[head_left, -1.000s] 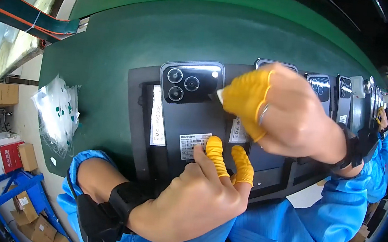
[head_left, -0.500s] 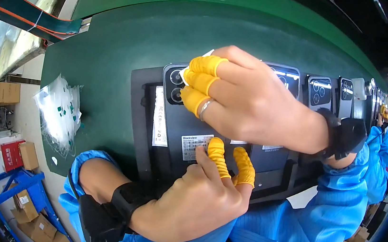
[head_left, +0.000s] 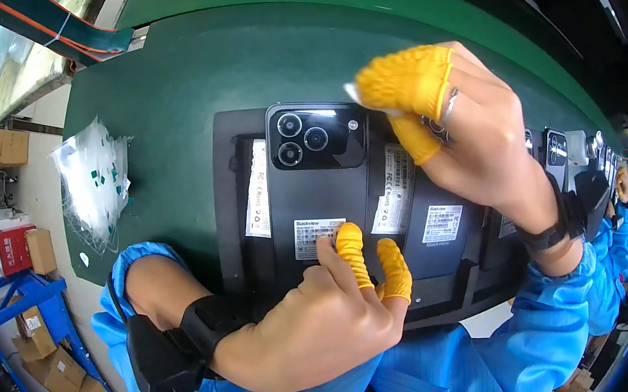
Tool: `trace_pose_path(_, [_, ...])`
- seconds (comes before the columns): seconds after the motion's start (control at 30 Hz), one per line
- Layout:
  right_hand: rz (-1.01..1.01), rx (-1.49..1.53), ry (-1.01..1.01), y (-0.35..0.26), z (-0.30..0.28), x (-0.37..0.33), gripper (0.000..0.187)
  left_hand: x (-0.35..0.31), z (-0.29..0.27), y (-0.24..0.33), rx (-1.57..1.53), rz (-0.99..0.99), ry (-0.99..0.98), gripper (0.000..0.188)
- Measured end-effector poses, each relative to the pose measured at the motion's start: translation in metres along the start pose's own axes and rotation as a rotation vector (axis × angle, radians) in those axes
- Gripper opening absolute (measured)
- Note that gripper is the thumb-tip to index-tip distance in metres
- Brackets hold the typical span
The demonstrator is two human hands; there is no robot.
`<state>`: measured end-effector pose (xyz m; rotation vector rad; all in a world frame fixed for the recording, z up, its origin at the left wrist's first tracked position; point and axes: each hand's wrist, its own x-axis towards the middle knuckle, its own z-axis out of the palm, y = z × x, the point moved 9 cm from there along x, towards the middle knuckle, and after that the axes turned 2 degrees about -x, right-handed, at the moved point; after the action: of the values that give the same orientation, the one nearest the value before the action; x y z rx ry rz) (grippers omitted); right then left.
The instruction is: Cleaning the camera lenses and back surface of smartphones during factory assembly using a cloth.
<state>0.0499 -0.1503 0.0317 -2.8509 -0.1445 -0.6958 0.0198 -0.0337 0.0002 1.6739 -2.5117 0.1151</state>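
Observation:
A dark phone (head_left: pixel 316 188) lies back up in a black foam tray (head_left: pixel 231 121), its three ringed camera lenses in a glossy black panel. My left hand (head_left: pixel 314 328) rests over its lower part. Yellow finger cots cover two of that hand's fingers, which are bent and apart, one touching the phone's white label (head_left: pixel 313 241). Above and right of this phone, my right hand (head_left: pixel 448 110) is raised with its yellow-covered fingers pinched together. A small white wipe (head_left: pixel 351 92) sticks out from its fingertips. Beneath the right hand lies a second dark phone (head_left: pixel 432 244), its top partly hidden.
Further phones (head_left: pixel 556 150) line the green mat (head_left: pixel 188 73) to the right. A pile of clear plastic film (head_left: pixel 95 179) with green tabs lies left. Co-workers in blue sleeves (head_left: pixel 616 261) sit at far right. Cardboard boxes (head_left: pixel 65 373) stand lower left.
My right hand has lifted away from the first phone's camera panel and moved up and right with the white wipe, uncovering the lenses and labels. My left hand has stayed in place.

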Motion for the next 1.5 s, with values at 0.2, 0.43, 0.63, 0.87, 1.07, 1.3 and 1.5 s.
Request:
trace_pose_path(0.2, [-0.165, 0.045, -0.064, -0.024, 0.029, -0.006, 0.017, 0.001, 0.000, -0.003, -0.060, -0.030, 0.009, 0.030])
trace_pose_path(0.43, [-0.241, -0.009, 0.061, -0.043, 0.025, -0.031, 0.024, 0.001, -0.002, -0.002, -0.053, -0.030, 0.000, 0.030])
trace_pose_path(0.63, [-0.295, 0.113, 0.042, -0.053, 0.039, -0.019, 0.012, 0.003, -0.001, 0.000, -0.038, -0.021, -0.025, 0.029])
trace_pose_path(0.87, [-0.213, 0.355, -0.075, -0.023, 0.020, -0.021, 0.007, 0.000, 0.004, -0.006, -0.084, -0.092, -0.013, 0.027])
trace_pose_path(1.07, [0.019, 0.218, -0.001, 0.011, -0.006, -0.003, 0.018, 0.002, -0.001, -0.001, 0.015, -0.031, 0.014, 0.025])
trace_pose_path(1.3, [-0.068, 0.241, -0.124, -0.010, 0.038, 0.008, 0.015, 0.002, -0.002, -0.002, -0.039, -0.015, 0.007, 0.026])
trace_pose_path(1.5, [-0.066, 0.186, -0.143, -0.003, 0.026, -0.014, 0.030, 0.001, 0.000, -0.003, -0.040, -0.054, 0.009, 0.026])
